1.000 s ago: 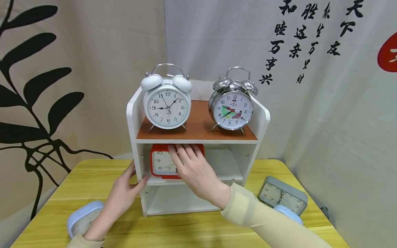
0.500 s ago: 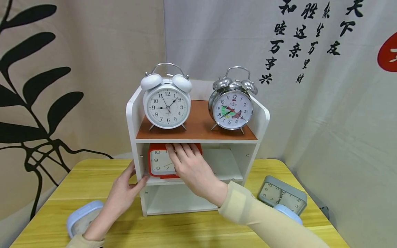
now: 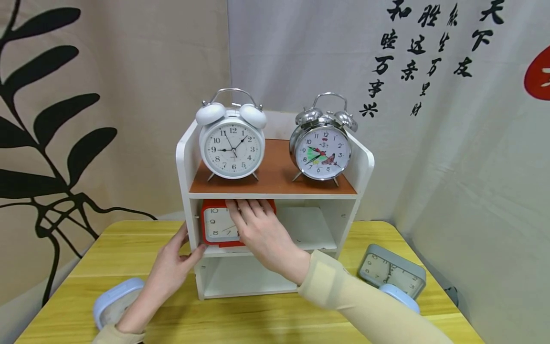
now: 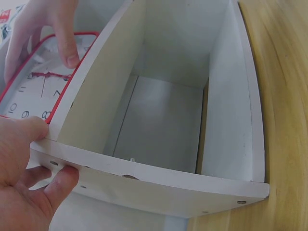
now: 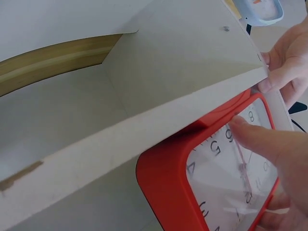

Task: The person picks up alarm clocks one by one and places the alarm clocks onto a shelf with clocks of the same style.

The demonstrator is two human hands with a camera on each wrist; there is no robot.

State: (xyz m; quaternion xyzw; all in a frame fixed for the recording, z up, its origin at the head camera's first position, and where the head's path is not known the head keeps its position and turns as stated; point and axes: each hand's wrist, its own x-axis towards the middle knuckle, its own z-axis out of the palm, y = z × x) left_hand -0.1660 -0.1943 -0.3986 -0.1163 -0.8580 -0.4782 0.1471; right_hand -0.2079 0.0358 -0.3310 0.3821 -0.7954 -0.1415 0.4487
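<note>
A red-framed rectangular clock (image 3: 218, 227) stands at the left of the middle compartment of a white three-tier shelf unit (image 3: 272, 196). The right hand (image 3: 264, 235), angled in from the right, grips it, fingers over its top, thumb on its face; the left hand (image 3: 171, 265) grips the unit's left side.

Nos. 1–12 on wht clock (image 3: 233, 151), 7–10 on red clock (image 3: 218, 225), Chinese txt (image 3: 382, 64) on backdrop (image 3: 301, 57).
</note>
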